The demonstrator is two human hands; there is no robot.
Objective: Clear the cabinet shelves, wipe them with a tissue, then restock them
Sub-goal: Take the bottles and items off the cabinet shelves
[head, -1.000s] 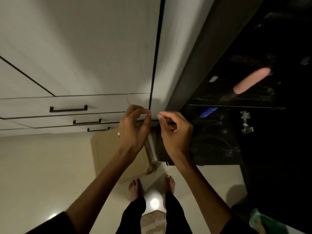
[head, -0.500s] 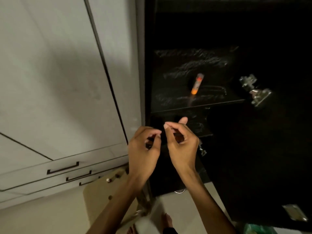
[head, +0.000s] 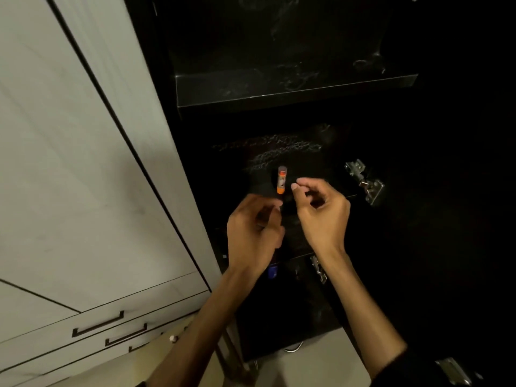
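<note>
No label legible on the orange-capped tube lying on the dark cabinet shelf. Your left hand and right hand hover before it, fingers loosely curled, holding nothing visible.

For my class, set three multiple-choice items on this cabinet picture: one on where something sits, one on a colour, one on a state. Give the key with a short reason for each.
1. Where is the small tube with the orange base?
A. on the middle dark shelf
B. on the floor
C. in a white drawer

2. What colour is the cabinet interior?
A. white
B. black
C. red

3. What are the hands doing to the tube?
A. both grip it
B. one lifts it
C. neither touches it

Key: 1 A, the small tube with the orange base stands on the middle dark shelf, below the upper shelf. 2 B, the black cabinet interior is dark throughout. 3 C, the left hand and right hand hover just short of it, fingers loosely curled.
</note>
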